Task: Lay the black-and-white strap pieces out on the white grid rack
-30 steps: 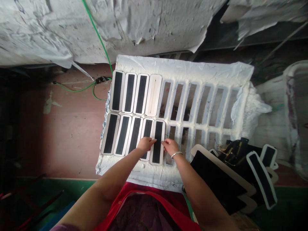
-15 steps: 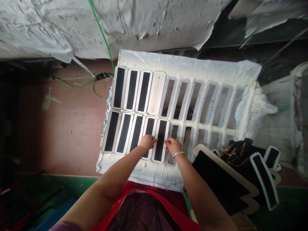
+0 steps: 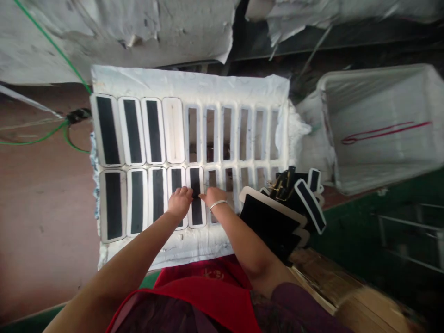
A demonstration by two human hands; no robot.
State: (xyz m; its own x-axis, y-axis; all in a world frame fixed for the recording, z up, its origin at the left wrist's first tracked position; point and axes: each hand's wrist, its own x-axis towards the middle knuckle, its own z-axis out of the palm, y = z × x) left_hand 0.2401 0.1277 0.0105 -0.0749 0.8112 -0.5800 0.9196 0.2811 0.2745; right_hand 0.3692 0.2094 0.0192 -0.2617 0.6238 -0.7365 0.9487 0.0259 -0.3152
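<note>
A white base (image 3: 152, 247) with rows of rectangular openings lies before me. Round-cornered white frames with black strips cover several openings on its left side. My left hand (image 3: 181, 202) is closed at the left side of the black strip (image 3: 196, 215) in the rightmost lower frame (image 3: 197, 225). From the right, my right hand (image 3: 213, 197) meets the same strip, its fingers pinched together. Between the fingertips the strip looks slightly raised. What lies inside each pinch is partly hidden. One upper frame (image 3: 173, 129) is all white with a thin line down its middle.
At the base's right corner lies a pile of black sheets (image 3: 265, 226) with pale borders, along with black-and-gold clips (image 3: 286, 182). A white plastic bin (image 3: 331, 138) stands at the right. Brown cardboard (image 3: 367, 305) sits lower right. A green cord (image 3: 52, 44) runs at upper left.
The view has swung right, bringing the bin and cardboard into sight. My hands have drawn closer together over the same black strip.
</note>
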